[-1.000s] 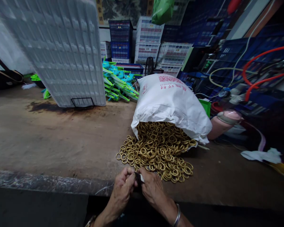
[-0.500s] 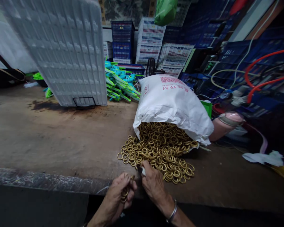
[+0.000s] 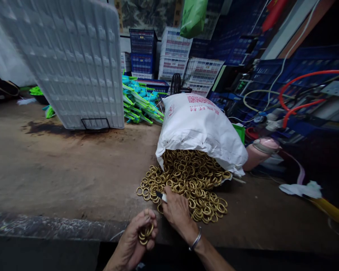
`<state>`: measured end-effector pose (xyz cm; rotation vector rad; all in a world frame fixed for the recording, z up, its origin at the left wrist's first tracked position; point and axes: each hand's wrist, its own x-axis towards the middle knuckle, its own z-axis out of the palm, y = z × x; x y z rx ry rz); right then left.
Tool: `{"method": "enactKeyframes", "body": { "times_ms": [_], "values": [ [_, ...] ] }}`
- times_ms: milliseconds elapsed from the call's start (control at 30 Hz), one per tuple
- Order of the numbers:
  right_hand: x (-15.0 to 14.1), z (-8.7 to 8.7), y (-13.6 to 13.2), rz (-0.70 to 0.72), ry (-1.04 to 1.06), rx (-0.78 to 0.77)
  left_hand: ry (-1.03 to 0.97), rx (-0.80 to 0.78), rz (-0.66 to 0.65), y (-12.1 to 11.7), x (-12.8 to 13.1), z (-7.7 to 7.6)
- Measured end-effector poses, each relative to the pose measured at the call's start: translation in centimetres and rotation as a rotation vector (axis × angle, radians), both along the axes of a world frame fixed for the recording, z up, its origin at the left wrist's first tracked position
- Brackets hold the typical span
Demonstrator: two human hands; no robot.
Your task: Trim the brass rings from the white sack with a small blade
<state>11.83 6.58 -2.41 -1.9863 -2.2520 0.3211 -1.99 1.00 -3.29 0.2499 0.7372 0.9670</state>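
Several brass-coloured rings lie cupped in my left hand (image 3: 138, 233), its fingers curled around them above the table's front edge. My right hand (image 3: 177, 212), with a silver bangle (image 3: 196, 239) on the wrist, grips a small tool (image 3: 161, 196) that has a dark flat tip and a white part; its exact kind I cannot make out. That hand is over the near edge of a heap of brass-coloured rings (image 3: 183, 180), and one ring (image 3: 159, 208) shows beside its fingers. The heap spills from the mouth of a white woven sack (image 3: 200, 124) lying on its side.
A grey ribbed plastic panel (image 3: 81, 67) stands in a black wire stand (image 3: 95, 124) at the left. Behind it are green and blue plastic pieces (image 3: 142, 99). Stacked crates (image 3: 173, 51) fill the back. A pink bottle (image 3: 260, 152) and red hoses (image 3: 302, 81) are at the right.
My right hand has moved with the tool up and left onto the rings. My left hand has turned and its fingers have loosened, showing more of the rings. The camera view has shifted slightly.
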Motion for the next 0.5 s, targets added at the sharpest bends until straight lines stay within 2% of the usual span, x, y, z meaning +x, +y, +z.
{"method": "enactKeyframes", "body": {
  "times_ms": [133, 233, 400, 500],
  "values": [
    [0.8, -0.8, -0.1, 0.025, 0.103, 0.040, -0.019, 0.011, 0.027, 0.6, 0.2, 0.0],
    [1.5, -1.3, -0.4, 0.050, 0.284, 0.050, 0.046, 0.043, 0.031, 1.0, 0.6, -0.1],
    [1.8, -0.3, -1.4, 0.014, 0.687, -0.043, 0.306, 0.159, 0.079, 1.1, 1.7, -0.6],
    [1.6, 0.2, -1.9, 0.024, 0.833, -0.113, 0.425, 0.187, 0.049, 1.0, 2.2, -0.7]
  ]
}}
